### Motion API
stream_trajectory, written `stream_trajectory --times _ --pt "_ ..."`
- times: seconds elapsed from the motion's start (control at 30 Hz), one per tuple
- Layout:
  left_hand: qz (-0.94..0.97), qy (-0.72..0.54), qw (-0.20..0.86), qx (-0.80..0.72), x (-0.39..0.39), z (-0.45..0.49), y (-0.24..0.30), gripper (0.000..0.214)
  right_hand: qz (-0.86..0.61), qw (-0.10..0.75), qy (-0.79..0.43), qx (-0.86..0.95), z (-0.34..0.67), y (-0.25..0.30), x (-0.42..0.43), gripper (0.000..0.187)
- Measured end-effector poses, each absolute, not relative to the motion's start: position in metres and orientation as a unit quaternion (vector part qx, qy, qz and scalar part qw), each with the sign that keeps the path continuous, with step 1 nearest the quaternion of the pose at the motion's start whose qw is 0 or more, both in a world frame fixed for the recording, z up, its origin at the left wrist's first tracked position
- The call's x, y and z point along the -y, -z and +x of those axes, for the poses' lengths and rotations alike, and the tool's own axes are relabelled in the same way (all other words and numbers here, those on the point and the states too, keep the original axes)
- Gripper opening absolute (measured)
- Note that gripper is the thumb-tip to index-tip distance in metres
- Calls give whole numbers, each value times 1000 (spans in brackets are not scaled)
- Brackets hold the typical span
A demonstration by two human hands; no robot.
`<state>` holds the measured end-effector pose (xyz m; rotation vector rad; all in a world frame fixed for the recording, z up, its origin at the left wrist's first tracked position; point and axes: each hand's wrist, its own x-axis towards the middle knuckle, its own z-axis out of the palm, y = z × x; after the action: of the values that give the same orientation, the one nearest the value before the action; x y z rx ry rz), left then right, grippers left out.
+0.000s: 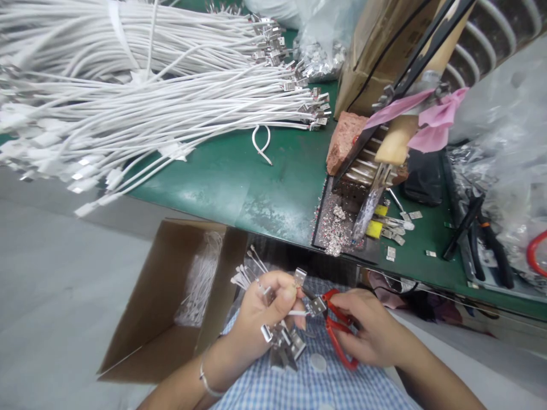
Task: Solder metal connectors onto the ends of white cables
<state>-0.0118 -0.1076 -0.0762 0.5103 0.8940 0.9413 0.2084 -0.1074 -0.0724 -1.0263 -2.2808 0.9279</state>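
Observation:
My left hand point(269, 310) is closed round a bunch of short white cables with metal connectors, held above my lap. Loose cable ends point(241, 278) stick out behind the fingers, while several shiny metal connectors point(284, 344) hang below the palm. One white cable point(298, 312) points from my fingertips toward the right, near a metal connector point(317, 306). My right hand point(370, 327) grips red-handled scissors point(342, 347), fingers through the loops. Their blades reach toward my left fingertips and are partly hidden by the connector.
Bundles of white cables point(171, 108) cover the green table point(205, 191) at left. A soldering iron with a wooden handle point(395, 142) rests in its coil stand over solder crumbs point(335, 228). Pliers point(493, 245) lie at right. Below the table edge stands an open cardboard box point(145, 319).

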Motion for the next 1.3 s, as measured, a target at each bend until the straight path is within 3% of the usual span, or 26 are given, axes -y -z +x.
stream_trajectory --times 0.23,0.47,1.0,1.2,1.3 --pt "241 -425 766 -418 107 -12 74 40 -368 206 -352 835 214 77 105 19" --pt "244 -422 758 -434 106 -9 67 32 -352 235 -286 860 219 69 101 22" --pt "309 -415 750 -412 108 -7 67 23 -366 97 -212 901 238 53 100 8" --pt "253 -409 787 -386 106 -8 68 21 -367 151 -267 878 233 61 105 17" --pt "195 -428 806 -359 106 -4 72 27 -396 209 -349 823 218 74 115 23"
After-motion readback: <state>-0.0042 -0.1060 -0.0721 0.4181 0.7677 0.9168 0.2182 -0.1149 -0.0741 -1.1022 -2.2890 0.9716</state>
